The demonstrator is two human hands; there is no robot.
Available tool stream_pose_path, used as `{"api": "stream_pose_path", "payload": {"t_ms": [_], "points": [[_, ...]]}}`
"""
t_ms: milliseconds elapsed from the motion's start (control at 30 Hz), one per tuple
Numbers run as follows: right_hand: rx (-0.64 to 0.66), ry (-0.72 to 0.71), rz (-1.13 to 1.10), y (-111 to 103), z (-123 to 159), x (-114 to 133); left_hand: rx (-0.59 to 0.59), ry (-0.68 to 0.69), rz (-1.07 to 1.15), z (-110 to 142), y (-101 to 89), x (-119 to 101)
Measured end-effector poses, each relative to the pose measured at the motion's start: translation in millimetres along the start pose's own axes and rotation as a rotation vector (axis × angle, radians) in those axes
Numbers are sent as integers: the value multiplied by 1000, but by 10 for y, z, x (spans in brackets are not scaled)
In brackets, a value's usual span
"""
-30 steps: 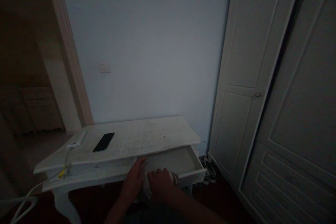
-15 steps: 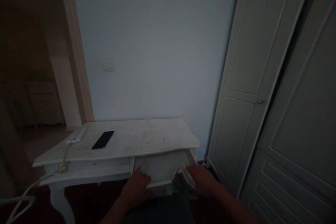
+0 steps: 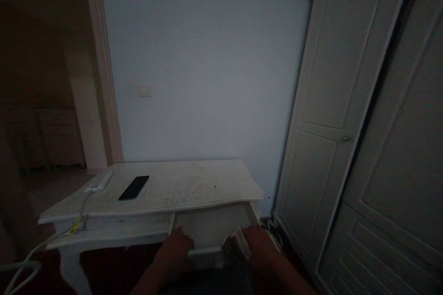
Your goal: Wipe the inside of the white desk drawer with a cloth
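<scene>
Drawer (image 3: 206, 252) pulled out of right half of white table (image 3: 194, 184). Cloth (image 3: 236, 245), crumpled, light and dark, at drawer's front edge, toward right end. My right hand (image 3: 258, 241) closed around cloth. My left hand (image 3: 177, 245) at drawer's left front corner, fingers bent; cannot tell if gripping. Phone (image 3: 134, 187) flat on tabletop, left of drawer. White power strip (image 3: 99, 181) beyond phone to left, cable (image 3: 36, 248) hanging off table. Light switch (image 3: 144, 91) on wall. Wardrobe (image 3: 320, 101) at right.
</scene>
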State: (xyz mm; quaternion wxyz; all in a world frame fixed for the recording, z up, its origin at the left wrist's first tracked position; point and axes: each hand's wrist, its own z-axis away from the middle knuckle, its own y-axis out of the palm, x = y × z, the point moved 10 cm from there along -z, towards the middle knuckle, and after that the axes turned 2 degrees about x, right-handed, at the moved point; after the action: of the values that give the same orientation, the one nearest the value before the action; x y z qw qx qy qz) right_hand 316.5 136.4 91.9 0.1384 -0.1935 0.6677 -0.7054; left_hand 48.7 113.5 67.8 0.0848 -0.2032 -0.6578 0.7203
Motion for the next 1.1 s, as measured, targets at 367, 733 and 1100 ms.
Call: {"api": "stream_pose_path", "payload": {"t_ms": [367, 733, 1100], "points": [[-7, 26, -48, 0, 45, 13, 25, -102, -23, 43, 11, 29], [-23, -7, -23, 124, 39, -28, 43, -124, -33, 32, -10, 30], [-363, -63, 107, 503, 152, 31, 118, -116, -29, 54, -29, -17]]}}
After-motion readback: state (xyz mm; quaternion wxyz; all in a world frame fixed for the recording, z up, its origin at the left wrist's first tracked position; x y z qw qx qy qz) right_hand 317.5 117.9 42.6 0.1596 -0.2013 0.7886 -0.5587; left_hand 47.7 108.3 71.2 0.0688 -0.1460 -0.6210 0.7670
